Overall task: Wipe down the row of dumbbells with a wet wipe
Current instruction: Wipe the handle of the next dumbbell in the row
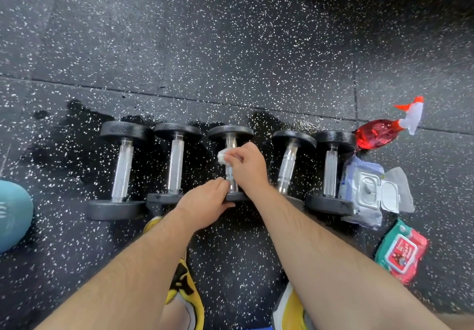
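Presently: middle dumbbell (230, 132), likely heavy, rigid, roll-prone; left hand (205, 201) grips its near end, right hand (247, 165) pinches soft wet wipe (222, 155) against handle (230, 142).

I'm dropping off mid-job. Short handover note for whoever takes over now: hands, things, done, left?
Right hand: pinches the wet wipe against the handle of the middle dumbbell.
Left hand: grips that dumbbell's near plate.
Things: it is third in a row of five on the floor; open wipe pack beside the rightmost dumbbell.
Done: cannot tell which are already wiped.
Left: finish this handle, then every dumbbell not yet wiped.
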Tool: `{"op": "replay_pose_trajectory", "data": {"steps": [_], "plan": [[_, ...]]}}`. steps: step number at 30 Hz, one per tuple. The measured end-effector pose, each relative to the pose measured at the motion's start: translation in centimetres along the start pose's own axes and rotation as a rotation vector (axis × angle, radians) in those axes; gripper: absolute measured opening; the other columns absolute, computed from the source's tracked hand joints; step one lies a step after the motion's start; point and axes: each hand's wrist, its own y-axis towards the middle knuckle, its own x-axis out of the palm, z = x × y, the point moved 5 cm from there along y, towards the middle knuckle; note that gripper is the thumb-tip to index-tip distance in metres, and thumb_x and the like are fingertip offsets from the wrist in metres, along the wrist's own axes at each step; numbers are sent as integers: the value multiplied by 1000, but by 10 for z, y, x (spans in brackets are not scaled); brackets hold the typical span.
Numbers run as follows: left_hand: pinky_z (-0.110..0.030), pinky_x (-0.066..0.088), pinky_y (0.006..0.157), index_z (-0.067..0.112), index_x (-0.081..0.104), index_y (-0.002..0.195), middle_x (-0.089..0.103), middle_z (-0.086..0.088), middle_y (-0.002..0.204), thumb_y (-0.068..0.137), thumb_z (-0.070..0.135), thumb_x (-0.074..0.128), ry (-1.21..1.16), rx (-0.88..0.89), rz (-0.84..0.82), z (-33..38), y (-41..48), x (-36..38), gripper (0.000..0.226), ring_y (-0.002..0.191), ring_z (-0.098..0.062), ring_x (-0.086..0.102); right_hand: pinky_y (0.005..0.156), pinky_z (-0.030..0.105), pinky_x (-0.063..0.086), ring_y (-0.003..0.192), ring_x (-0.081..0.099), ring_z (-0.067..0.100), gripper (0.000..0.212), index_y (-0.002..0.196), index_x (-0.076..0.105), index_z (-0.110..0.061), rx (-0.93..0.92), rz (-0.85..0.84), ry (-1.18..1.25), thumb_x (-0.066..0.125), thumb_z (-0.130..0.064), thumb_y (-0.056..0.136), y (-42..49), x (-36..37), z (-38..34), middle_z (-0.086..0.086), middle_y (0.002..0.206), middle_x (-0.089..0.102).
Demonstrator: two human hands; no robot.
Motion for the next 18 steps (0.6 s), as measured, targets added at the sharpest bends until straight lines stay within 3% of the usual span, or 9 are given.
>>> {"op": "replay_pose_trajectory", "data": {"steps": [5,9,13,18], "plan": [[-24,40,71,17,48,108,51,5,105,96,49,54,0,-16,-12,-1,0,2,34,79,-7,38,76,15,37,87,53,7,7,89,80,-23,-47,-65,-54,74,-26,88,-1,-3,7,-6,89,56],[-25,39,70,16,49,106,50,5,103,97,47,54,-14,-20,-18,-1,2,2,33,80,-9,40,86,30,43,98,52,14,9,90,78,-30,13,4,-56,70,-34,91,1,-3,9,-10,91,56],[-24,37,71,16,49,109,51,4,105,97,46,54,-19,-19,-25,-3,0,2,32,81,-9,41,89,36,47,98,51,15,8,87,77,-31,-36,-35,-151,70,-33,91,-2,2,3,-10,90,54],[-25,42,73,17,49,108,53,4,106,96,47,55,-31,-17,-25,0,2,2,33,82,-9,43,84,32,47,93,53,13,12,85,78,-24,-63,-39,-135,69,-25,92,1,-4,0,-10,89,53]]}}
